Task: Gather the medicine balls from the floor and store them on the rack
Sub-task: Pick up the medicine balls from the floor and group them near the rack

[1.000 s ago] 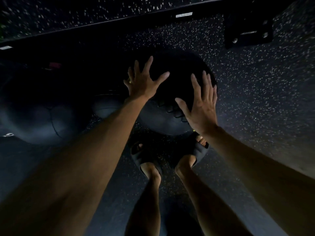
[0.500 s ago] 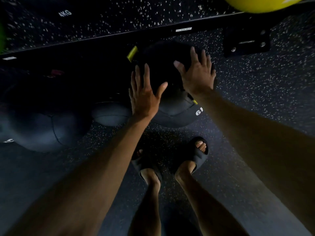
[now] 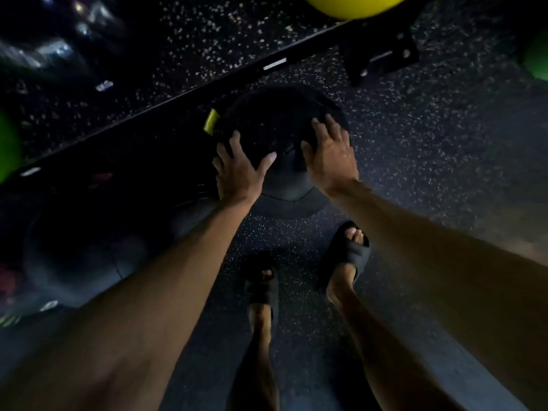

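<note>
A person bends over a black medicine ball (image 3: 272, 126), held between both palms just below the rack's dark rail (image 3: 166, 105). The left hand (image 3: 237, 176) lies flat on its near left side, fingers spread. The right hand (image 3: 329, 161) covers its right side, fingers splayed. A small yellow tag (image 3: 211, 125) juts out at the ball's left edge. A white label strip (image 3: 275, 63) on the rail is too blurred to read (motion smears it). The ball's underside melts into shadow, so I cannot tell whether it rests on anything. A yellow ball (image 3: 353, 5) is cut off at the top and a green ball (image 3: 538, 60) at the right.
</note>
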The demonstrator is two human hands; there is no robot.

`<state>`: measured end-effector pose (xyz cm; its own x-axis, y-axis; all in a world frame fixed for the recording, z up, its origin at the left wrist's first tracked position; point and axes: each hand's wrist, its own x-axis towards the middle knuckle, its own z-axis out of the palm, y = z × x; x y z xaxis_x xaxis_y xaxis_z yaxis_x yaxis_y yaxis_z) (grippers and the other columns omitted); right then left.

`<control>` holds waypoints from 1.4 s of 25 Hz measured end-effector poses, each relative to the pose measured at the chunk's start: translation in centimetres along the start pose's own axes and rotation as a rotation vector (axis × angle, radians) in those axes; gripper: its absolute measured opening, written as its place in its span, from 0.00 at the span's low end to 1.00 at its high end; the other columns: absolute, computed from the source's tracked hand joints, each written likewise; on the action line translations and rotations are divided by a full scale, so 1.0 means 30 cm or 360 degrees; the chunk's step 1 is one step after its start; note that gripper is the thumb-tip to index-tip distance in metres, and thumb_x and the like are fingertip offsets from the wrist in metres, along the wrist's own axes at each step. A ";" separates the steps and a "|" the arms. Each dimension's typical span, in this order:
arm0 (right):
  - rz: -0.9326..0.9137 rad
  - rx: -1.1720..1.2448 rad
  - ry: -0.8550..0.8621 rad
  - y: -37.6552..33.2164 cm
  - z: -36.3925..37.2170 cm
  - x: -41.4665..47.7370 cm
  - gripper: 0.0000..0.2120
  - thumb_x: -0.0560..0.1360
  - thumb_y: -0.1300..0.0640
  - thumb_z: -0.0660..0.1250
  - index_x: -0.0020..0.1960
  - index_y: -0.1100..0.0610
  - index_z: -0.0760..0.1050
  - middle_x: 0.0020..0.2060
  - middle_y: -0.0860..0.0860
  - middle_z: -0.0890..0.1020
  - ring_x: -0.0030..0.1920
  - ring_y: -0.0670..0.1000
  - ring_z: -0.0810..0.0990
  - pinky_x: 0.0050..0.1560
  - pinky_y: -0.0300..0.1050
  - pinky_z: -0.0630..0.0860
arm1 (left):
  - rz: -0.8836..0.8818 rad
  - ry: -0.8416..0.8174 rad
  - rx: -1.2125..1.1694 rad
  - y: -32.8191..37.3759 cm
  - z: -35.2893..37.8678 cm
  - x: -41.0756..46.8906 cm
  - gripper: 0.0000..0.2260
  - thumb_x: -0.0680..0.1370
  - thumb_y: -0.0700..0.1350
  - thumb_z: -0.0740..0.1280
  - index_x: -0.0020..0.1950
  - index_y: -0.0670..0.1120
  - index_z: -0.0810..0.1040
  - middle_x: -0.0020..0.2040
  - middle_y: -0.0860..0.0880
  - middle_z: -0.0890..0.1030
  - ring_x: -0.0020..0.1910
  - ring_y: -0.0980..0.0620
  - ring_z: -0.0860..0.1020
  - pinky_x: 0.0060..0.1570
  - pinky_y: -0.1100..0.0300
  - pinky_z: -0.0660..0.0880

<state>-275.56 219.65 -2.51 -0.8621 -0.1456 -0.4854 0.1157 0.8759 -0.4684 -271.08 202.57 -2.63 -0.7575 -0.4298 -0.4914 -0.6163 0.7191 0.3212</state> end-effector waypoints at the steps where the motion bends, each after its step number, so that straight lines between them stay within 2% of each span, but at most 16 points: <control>1: 0.0035 0.0038 -0.0021 0.013 0.000 -0.032 0.27 0.85 0.48 0.56 0.82 0.54 0.56 0.82 0.54 0.54 0.80 0.59 0.54 0.76 0.60 0.61 | 0.0014 -0.0021 0.0014 0.006 0.008 -0.034 0.39 0.75 0.66 0.66 0.78 0.48 0.57 0.74 0.38 0.61 0.69 0.34 0.64 0.58 0.38 0.73; 5: 0.0190 0.0115 -0.0044 0.043 0.033 -0.152 0.29 0.85 0.51 0.57 0.83 0.52 0.52 0.82 0.54 0.51 0.80 0.60 0.53 0.76 0.62 0.61 | 0.0054 -0.0117 0.0127 0.011 0.026 -0.145 0.35 0.76 0.60 0.69 0.75 0.47 0.57 0.72 0.37 0.61 0.67 0.34 0.65 0.58 0.39 0.73; 9: 0.0375 0.0241 -0.0037 0.032 0.086 -0.296 0.30 0.84 0.50 0.59 0.83 0.48 0.51 0.83 0.53 0.50 0.81 0.59 0.51 0.76 0.66 0.58 | 0.0191 -0.0234 0.0285 -0.022 0.018 -0.237 0.30 0.79 0.50 0.68 0.75 0.47 0.56 0.73 0.36 0.62 0.68 0.35 0.67 0.56 0.43 0.72; 14: 0.0495 0.0365 -0.0048 0.022 0.184 -0.527 0.29 0.84 0.54 0.59 0.83 0.48 0.53 0.82 0.52 0.51 0.81 0.58 0.52 0.75 0.65 0.58 | 0.0225 -0.0478 0.0413 -0.065 0.018 -0.347 0.35 0.81 0.48 0.66 0.81 0.50 0.48 0.79 0.36 0.54 0.74 0.34 0.63 0.65 0.42 0.68; 16: 0.0565 0.0405 -0.0033 0.026 0.216 -0.643 0.29 0.84 0.55 0.59 0.82 0.50 0.54 0.81 0.54 0.56 0.80 0.60 0.55 0.74 0.65 0.60 | 0.0302 -0.0491 0.0553 -0.076 0.009 -0.402 0.34 0.81 0.48 0.66 0.81 0.50 0.49 0.78 0.37 0.57 0.73 0.35 0.65 0.65 0.41 0.71; 19: 0.0704 0.0377 0.0010 0.037 0.240 -0.849 0.25 0.83 0.55 0.58 0.79 0.53 0.59 0.73 0.59 0.67 0.73 0.63 0.66 0.69 0.63 0.67 | 0.0601 -0.0536 0.0842 -0.081 -0.018 -0.522 0.26 0.81 0.48 0.64 0.77 0.47 0.59 0.72 0.39 0.68 0.68 0.37 0.72 0.60 0.43 0.74; 22: 0.0844 0.0445 -0.0101 0.058 0.266 -1.086 0.21 0.84 0.52 0.57 0.75 0.55 0.65 0.69 0.59 0.73 0.70 0.62 0.70 0.68 0.61 0.68 | 0.1030 -0.0819 0.1241 -0.071 -0.025 -0.680 0.19 0.82 0.50 0.63 0.71 0.46 0.68 0.67 0.42 0.75 0.65 0.39 0.75 0.59 0.46 0.75; 24: 0.0924 0.0500 -0.0143 0.089 0.303 -1.287 0.19 0.84 0.51 0.56 0.74 0.55 0.66 0.67 0.58 0.75 0.69 0.61 0.71 0.68 0.61 0.68 | 0.1229 -0.1046 0.1417 -0.077 0.000 -0.829 0.18 0.82 0.51 0.63 0.70 0.47 0.69 0.67 0.43 0.75 0.65 0.41 0.75 0.61 0.46 0.74; 27: 0.1071 0.0545 -0.0051 0.159 0.402 -1.619 0.19 0.84 0.50 0.57 0.73 0.55 0.67 0.65 0.57 0.77 0.67 0.60 0.73 0.66 0.60 0.69 | 0.1390 -0.1275 0.1596 -0.141 0.078 -1.092 0.18 0.82 0.51 0.62 0.71 0.48 0.69 0.68 0.44 0.75 0.65 0.43 0.75 0.61 0.46 0.74; 31: 0.1316 0.0636 0.0205 0.244 0.575 -2.075 0.18 0.84 0.50 0.56 0.70 0.57 0.69 0.61 0.58 0.79 0.63 0.61 0.76 0.60 0.59 0.72 | 0.1624 -0.1376 0.1831 -0.308 0.201 -1.474 0.18 0.83 0.51 0.62 0.71 0.48 0.69 0.67 0.44 0.75 0.65 0.43 0.75 0.62 0.45 0.74; 35: 0.1599 0.0808 0.0402 0.297 0.768 -2.541 0.18 0.84 0.50 0.57 0.70 0.58 0.70 0.61 0.59 0.79 0.62 0.63 0.76 0.59 0.59 0.71 | 0.1886 -0.1475 0.2024 -0.507 0.311 -1.887 0.19 0.83 0.52 0.60 0.73 0.47 0.68 0.68 0.44 0.75 0.65 0.43 0.75 0.60 0.48 0.72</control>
<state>-197.43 227.97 13.30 -0.3358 0.6590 -0.6730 0.9417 0.2500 -0.2250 -216.81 221.06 12.77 -0.0165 0.5450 -0.8383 0.8328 0.4715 0.2901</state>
